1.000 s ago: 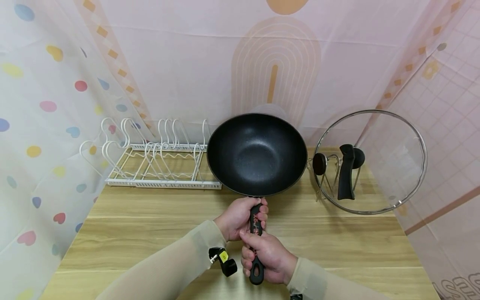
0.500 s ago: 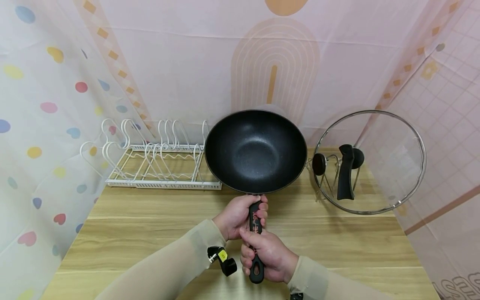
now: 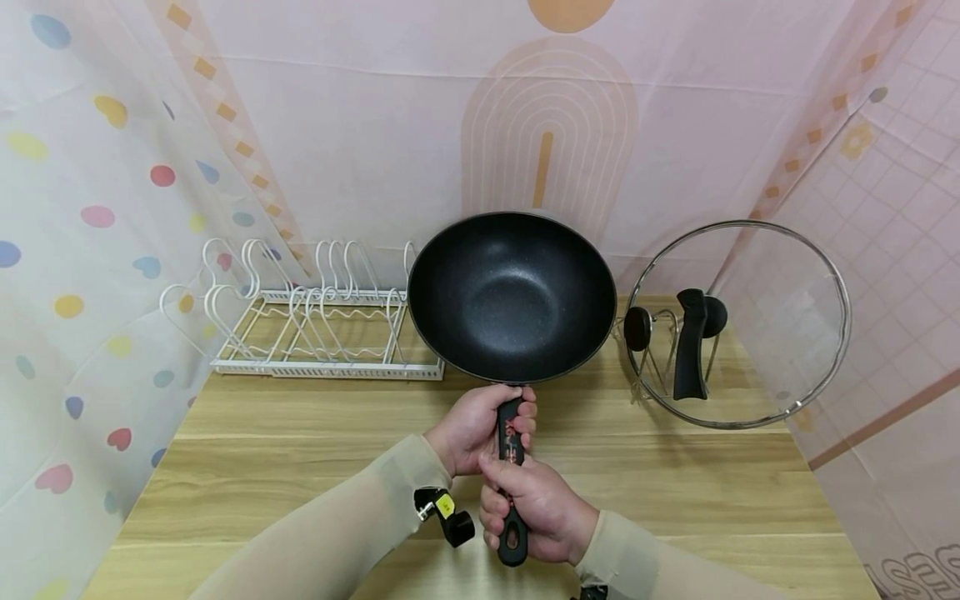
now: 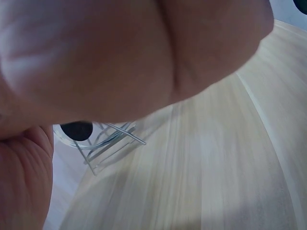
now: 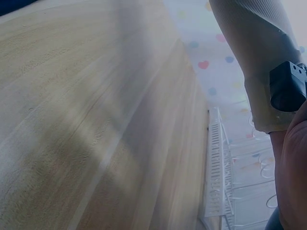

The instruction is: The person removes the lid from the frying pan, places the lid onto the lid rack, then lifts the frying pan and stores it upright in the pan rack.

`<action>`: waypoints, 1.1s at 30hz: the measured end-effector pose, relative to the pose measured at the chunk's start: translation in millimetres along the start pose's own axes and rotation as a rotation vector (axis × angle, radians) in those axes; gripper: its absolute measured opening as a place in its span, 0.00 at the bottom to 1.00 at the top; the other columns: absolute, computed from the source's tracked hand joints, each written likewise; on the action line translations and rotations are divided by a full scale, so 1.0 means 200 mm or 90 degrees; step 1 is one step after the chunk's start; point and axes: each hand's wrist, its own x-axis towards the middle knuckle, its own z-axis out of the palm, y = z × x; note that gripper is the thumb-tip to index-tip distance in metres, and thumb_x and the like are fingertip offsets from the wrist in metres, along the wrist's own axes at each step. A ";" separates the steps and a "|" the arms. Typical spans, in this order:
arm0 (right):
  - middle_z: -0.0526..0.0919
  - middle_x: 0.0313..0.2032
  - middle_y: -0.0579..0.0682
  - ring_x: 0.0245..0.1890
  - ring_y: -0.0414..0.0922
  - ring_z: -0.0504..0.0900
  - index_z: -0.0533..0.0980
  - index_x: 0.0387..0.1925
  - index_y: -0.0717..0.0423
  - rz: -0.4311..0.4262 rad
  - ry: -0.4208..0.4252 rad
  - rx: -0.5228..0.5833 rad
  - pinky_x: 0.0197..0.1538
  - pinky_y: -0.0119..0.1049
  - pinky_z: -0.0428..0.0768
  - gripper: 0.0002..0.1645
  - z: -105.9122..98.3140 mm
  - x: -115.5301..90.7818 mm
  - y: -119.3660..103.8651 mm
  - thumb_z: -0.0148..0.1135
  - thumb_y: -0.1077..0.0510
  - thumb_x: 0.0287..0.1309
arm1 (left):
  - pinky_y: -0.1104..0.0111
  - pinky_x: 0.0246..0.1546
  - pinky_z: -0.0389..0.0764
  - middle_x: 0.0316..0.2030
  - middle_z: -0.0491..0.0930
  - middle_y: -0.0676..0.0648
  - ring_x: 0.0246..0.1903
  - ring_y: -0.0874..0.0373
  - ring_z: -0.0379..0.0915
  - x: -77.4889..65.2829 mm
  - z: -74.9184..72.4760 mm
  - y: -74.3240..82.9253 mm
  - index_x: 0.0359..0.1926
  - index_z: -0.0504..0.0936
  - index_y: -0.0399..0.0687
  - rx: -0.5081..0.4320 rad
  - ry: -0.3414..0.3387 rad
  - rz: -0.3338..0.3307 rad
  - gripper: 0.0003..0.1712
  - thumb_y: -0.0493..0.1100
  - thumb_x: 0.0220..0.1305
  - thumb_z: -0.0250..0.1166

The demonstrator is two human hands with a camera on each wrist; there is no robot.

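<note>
A black wok (image 3: 513,300) is held up over the table in the head view, its inside facing me and its long black handle (image 3: 512,433) pointing toward me. Close to the pan, my left hand (image 3: 476,429) grips the upper part of the handle. Lower down, near the hanging hole, my right hand (image 3: 536,508) wraps round the same handle, its thumb touching the left hand. In the left wrist view, the left hand (image 4: 110,57) fills the upper part and the handle is hidden. The right wrist view shows skin and sleeve at its right edge.
A white wire rack (image 3: 330,367) with upright loops stands left of the wok. To the right, a glass lid (image 3: 780,325) with a black handle (image 3: 692,346) leans in a metal stand (image 3: 663,367). Patterned cloth walls (image 3: 360,150) enclose the wooden table (image 3: 300,433).
The wok has risen slightly in the head view and tilted a little more toward me. Both hands keep their grip on the handle. The rack and the lid stay put.
</note>
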 end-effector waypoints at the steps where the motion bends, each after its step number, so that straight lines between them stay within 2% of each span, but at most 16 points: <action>1: 0.70 0.15 0.35 0.19 0.33 0.75 0.68 0.21 0.43 -0.001 -0.003 0.000 0.30 0.29 0.79 0.28 0.00 0.00 0.00 0.47 0.40 0.82 | 0.75 0.30 0.75 0.25 0.68 0.59 0.23 0.67 0.69 0.00 0.00 0.00 0.41 0.69 0.54 -0.004 -0.002 -0.001 0.11 0.46 0.81 0.42; 10: 0.70 0.15 0.35 0.19 0.33 0.76 0.69 0.20 0.43 -0.013 -0.030 -0.008 0.30 0.29 0.80 0.29 0.02 -0.01 -0.02 0.47 0.39 0.81 | 0.75 0.31 0.75 0.25 0.68 0.60 0.22 0.67 0.70 -0.01 0.01 0.02 0.39 0.70 0.55 -0.022 -0.041 -0.002 0.13 0.46 0.81 0.40; 19: 0.71 0.16 0.34 0.19 0.32 0.76 0.68 0.22 0.42 -0.032 -0.071 -0.006 0.31 0.29 0.80 0.27 0.04 -0.02 -0.04 0.46 0.41 0.82 | 0.75 0.33 0.77 0.26 0.73 0.60 0.24 0.69 0.72 -0.02 0.02 0.02 0.38 0.72 0.56 0.049 -0.003 0.035 0.14 0.47 0.79 0.41; 24: 0.70 0.16 0.34 0.20 0.32 0.76 0.67 0.23 0.42 -0.034 -0.077 -0.009 0.31 0.29 0.80 0.26 0.04 -0.02 -0.04 0.46 0.42 0.82 | 0.75 0.30 0.75 0.23 0.68 0.61 0.21 0.69 0.69 -0.03 0.04 0.03 0.38 0.68 0.56 0.030 -0.026 0.034 0.12 0.46 0.80 0.41; 33: 0.71 0.17 0.35 0.20 0.33 0.76 0.68 0.24 0.43 -0.041 -0.071 -0.025 0.32 0.30 0.80 0.25 0.04 -0.02 -0.06 0.46 0.42 0.82 | 0.76 0.28 0.74 0.21 0.64 0.60 0.19 0.69 0.65 -0.03 0.07 0.05 0.37 0.66 0.55 0.002 -0.027 0.028 0.12 0.44 0.80 0.40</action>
